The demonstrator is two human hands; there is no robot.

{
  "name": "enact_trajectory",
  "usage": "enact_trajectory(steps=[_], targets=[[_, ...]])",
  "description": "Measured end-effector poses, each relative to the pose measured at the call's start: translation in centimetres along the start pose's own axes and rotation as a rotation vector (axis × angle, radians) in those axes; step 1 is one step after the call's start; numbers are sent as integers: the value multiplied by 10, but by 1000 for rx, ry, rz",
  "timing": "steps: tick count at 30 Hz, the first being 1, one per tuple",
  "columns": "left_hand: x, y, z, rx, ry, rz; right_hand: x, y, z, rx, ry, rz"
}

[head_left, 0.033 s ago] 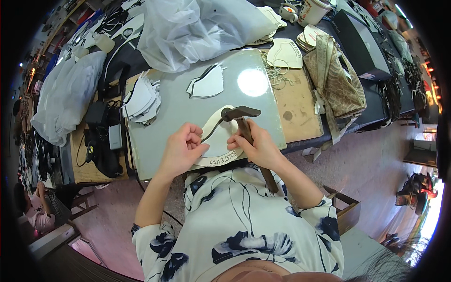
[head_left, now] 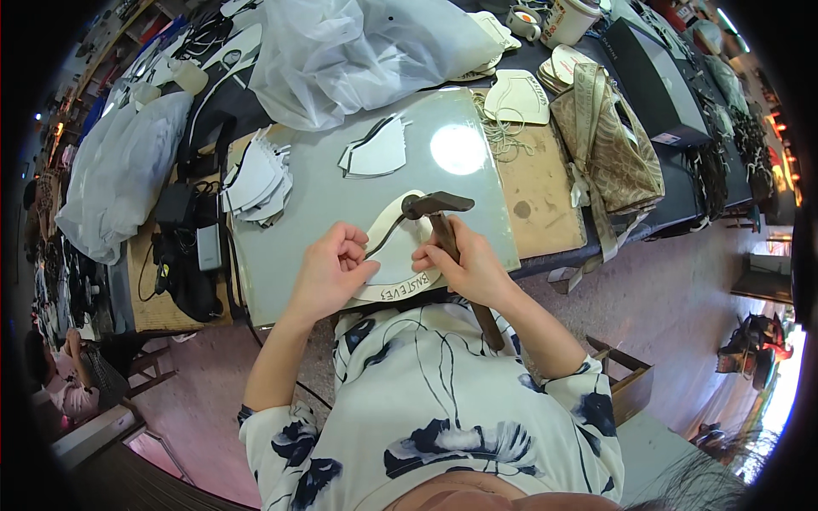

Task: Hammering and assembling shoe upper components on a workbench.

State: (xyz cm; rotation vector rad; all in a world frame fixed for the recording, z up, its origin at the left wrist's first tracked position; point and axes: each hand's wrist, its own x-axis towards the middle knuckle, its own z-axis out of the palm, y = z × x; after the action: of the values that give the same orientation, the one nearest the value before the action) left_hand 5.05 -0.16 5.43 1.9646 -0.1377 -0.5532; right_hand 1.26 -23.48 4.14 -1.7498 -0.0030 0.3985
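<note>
A cream, curved template [head_left: 400, 294] with dark lettering lies at the near edge of the grey work board, a pale piece on top of it. Along the piece's left side runs a thin dark strip [head_left: 388, 232]. My left hand [head_left: 334, 262] is at that side, fingers curled and thumb close to them, at the strip's lower end; the fingertips partly hide what they grip. My right hand [head_left: 460, 260] holds a hammer [head_left: 439, 204], its dark head over the template's far end and its handle slanting down toward my lap. The right thumb and forefinger come together over the template.
On the grey board [head_left: 315, 196] lie a small stack of pale pieces [head_left: 375, 153] and a fanned pile [head_left: 256, 183]. Behind is a large plastic bag [head_left: 358, 51]. To the right stand a patterned tan bag [head_left: 609, 140] and a dark box [head_left: 656, 81]. A cable [head_left: 234, 281] hangs at left.
</note>
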Motion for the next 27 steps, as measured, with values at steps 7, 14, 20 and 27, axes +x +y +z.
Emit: enact_trajectory(steps=[7,14,20,27], targets=[[3,1,-2,76,-38,17,1,-4,3,77,10,78],[-4,4,8,292,38,105,1,2,3,27,16,20],[-14,-15,19,584,177,475,1,4,0,16,-1,21],[-34,-31,47,905,-10,652,6,4,-5,149,-49,47]])
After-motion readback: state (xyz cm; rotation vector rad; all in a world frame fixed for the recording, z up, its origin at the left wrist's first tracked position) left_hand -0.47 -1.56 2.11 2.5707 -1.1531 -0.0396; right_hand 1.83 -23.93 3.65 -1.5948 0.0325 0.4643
